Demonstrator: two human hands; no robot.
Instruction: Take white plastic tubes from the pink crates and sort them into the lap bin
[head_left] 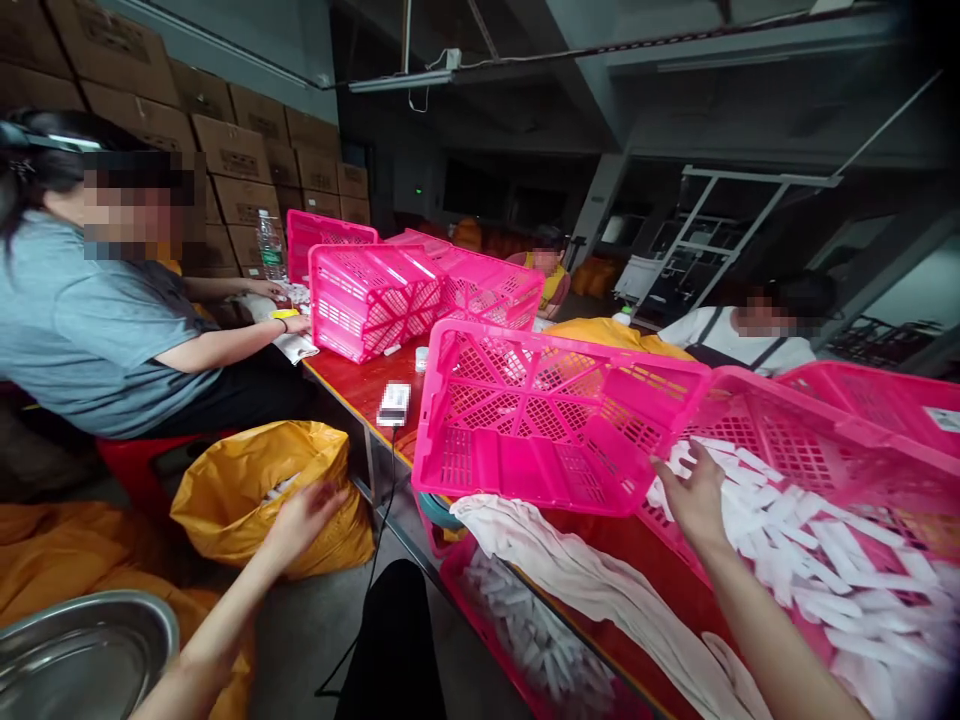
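1. Near left, a steel basin (75,655) sits; beyond it, a co-worker in a grey-blue shirt (90,320) sits beside the red table (360,378).
2. The left hand (311,515) is open, fingers loosely extended, before the yellow sack (259,460); I cannot tell whether they touch.
3. In the middle, a pink mesh crate (517,465) lies tilted, opening nearward, behind a white cloth (570,560).
4. At right, the right hand (697,490), fingers spread, appears to hold nothing beside the white oblong pieces (825,550) in the loaded crate (780,415).
5. Apparently, the step is reaching among these pieces; grasping one would call for closing the fingers.
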